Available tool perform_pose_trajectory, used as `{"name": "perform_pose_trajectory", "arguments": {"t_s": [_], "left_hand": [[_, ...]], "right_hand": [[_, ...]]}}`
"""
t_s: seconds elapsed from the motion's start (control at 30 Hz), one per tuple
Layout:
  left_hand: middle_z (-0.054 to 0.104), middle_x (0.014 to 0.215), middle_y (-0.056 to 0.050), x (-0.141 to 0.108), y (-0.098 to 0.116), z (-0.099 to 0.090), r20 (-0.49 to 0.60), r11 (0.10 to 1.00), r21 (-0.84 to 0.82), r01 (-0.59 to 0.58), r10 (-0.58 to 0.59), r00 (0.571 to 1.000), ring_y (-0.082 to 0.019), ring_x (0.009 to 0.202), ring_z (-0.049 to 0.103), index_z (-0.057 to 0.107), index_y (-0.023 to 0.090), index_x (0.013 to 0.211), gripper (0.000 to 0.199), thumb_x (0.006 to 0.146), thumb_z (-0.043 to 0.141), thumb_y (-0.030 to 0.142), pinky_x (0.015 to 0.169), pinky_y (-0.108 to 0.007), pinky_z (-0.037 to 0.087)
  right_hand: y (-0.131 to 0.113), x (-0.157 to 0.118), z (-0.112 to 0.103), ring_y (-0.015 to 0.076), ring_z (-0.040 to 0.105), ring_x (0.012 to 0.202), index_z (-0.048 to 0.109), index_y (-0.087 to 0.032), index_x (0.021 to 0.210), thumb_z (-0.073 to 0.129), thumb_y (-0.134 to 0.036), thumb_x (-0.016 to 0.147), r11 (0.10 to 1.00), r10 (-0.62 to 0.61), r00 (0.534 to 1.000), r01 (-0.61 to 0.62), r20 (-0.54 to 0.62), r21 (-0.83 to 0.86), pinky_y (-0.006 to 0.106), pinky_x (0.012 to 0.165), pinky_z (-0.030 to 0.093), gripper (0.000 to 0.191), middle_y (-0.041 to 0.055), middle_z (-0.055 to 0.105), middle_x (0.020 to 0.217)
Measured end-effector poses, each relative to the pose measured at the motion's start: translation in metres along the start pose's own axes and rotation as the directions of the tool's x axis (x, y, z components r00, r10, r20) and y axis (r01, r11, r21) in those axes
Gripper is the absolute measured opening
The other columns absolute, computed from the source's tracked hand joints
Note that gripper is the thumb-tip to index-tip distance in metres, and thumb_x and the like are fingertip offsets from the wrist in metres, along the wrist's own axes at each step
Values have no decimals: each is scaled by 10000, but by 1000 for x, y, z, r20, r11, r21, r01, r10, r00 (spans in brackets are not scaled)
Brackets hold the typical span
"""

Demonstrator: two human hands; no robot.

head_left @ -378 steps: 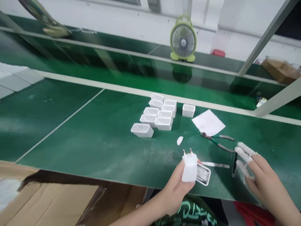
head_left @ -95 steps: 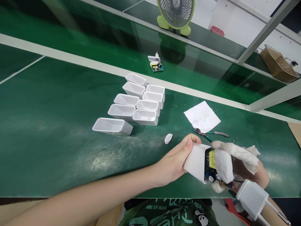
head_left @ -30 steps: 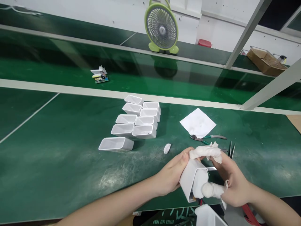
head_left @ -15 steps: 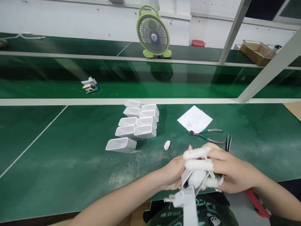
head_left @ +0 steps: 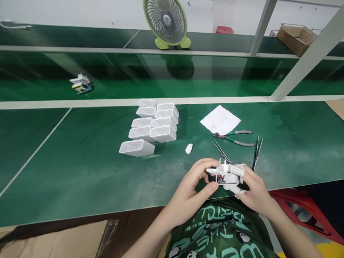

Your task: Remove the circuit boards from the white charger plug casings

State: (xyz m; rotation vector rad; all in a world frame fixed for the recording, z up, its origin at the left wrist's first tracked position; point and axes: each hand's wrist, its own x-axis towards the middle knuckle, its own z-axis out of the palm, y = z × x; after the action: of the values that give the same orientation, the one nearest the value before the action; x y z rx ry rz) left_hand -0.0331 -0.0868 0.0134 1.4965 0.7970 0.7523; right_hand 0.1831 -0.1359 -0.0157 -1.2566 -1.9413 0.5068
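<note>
A white plug adapter (head_left: 226,181) with metal pins on its far side is held between my hands above the table's near edge. Its near end is open, showing reddish wires inside. My left hand (head_left: 197,184) grips its left side with thumb and fingers, by a flat white flap. White-wrapped fingers of my right hand (head_left: 249,184) close on its right side. Just beyond it, slim metal tweezers (head_left: 221,151) slant away; whether they lie on the table or in my right hand, I cannot tell.
Green-handled cutting pliers (head_left: 236,138) lie beside a white paper sheet (head_left: 220,120). Another pair of tweezers (head_left: 257,152) is to the right. A small white piece (head_left: 189,148) and several clear plastic bins (head_left: 137,147) stand left. A green fan (head_left: 167,21) is on the shelf.
The adapter has turned from pins leftward to pins facing away, its open end toward me. The tweezers that were at my right hand's near side now point away beyond the adapter. The view tilted down.
</note>
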Motion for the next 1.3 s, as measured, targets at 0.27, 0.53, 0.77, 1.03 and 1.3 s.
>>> {"name": "perform_pose_trajectory", "arguments": {"t_s": [0.27,0.53,0.77,1.03,1.3], "left_hand": [[687,1221,-100,-2,-1,1,-25,992,-110,-65,63,998,-272,1164,614,770,255,1046,374,977,484,487,1001,-374,477],[684,1112,-121,-22,-11,-2,-179,972,-169,-164,134,975,-266,1039,664,782,259,1028,236,858,707,404,873,-345,570],[659,1165,-104,-28,-12,9,-200,916,290,-276,340,919,-263,1063,666,670,244,1129,377,776,792,192,890,-365,576],[610,1216,-112,-28,-17,18,-160,898,295,-325,382,910,-227,1118,628,464,257,1141,408,844,721,145,912,-365,536],[563,1296,-132,-31,-31,8,-383,897,110,-429,436,815,-265,1231,547,424,255,1260,494,868,680,414,1037,-466,453]], "right_hand": [[-9,0,4,243,617,875,510,-230,1342,541,-147,915,997,-40,999,41,-13,60,342,712,565,436,75,665,910],[-11,-5,18,269,609,1019,329,-210,1493,517,-141,936,994,-90,995,87,38,61,399,838,573,592,121,670,1076],[-7,-5,15,269,625,976,393,-218,1442,493,-159,940,992,-120,990,117,71,35,406,797,580,515,104,679,1042],[-3,-8,13,259,601,965,475,-271,1403,509,-108,928,974,-208,974,215,92,-69,403,773,573,503,130,618,1134],[-11,-2,-6,264,589,930,538,-274,1360,511,16,848,958,-250,950,270,186,-94,409,749,550,589,109,601,1032]]}}
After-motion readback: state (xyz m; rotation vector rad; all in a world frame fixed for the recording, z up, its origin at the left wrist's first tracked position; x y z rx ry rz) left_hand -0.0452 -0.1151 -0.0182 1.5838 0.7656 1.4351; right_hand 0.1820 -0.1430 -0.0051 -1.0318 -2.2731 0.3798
